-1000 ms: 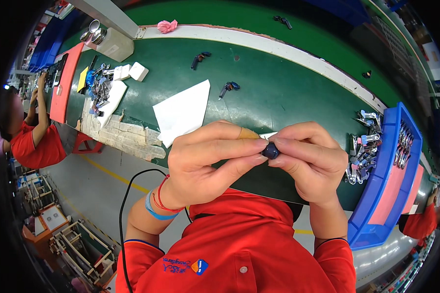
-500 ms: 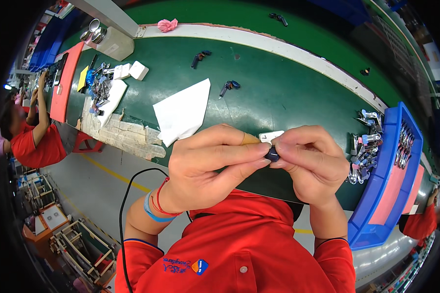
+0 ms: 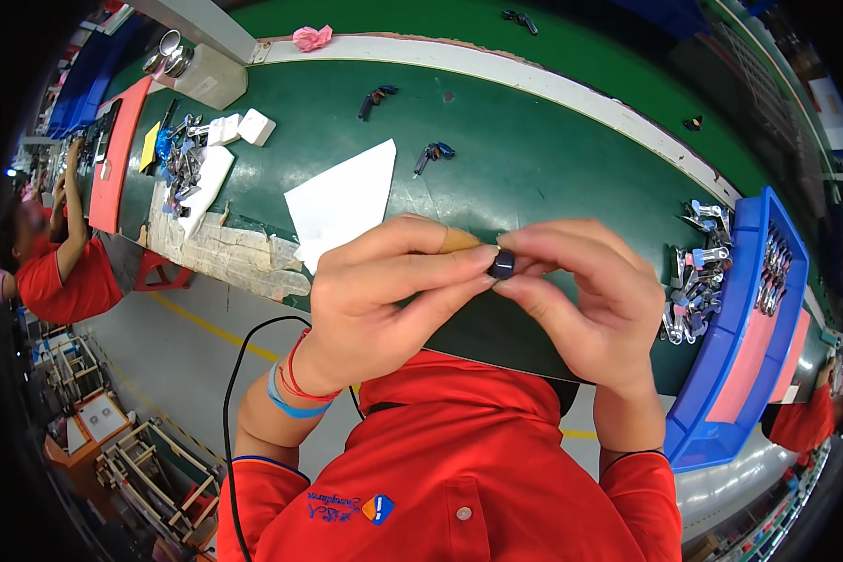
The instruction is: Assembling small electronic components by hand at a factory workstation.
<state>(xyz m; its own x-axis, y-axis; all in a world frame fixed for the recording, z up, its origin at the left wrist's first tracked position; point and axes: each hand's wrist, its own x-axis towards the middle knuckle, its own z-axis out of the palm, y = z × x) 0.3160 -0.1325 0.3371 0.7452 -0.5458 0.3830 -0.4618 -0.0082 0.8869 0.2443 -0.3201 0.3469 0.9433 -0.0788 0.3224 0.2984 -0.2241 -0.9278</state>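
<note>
My left hand pinches a small, glossy, dark blue-black rounded piece between thumb and fingers, over the green table. From the other side my right hand closes its thumb and index fingertip on the same piece. Most of the piece is covered by fingertips, so its exact kind cannot be told. Beyond my left hand lies a white sheet. Two dark clip-like parts, one nearer and one farther, rest on the table past the sheet.
On the right, metal clip-like parts are heaped beside a blue tray holding more. Far left are another pile of clips, white blocks and a pale container. A person in red works at the left.
Both hands have shifted slightly left with the dark piece between them. The right fingers are spread a little more. A small white marked piece behind the fingertips is no longer visible.
</note>
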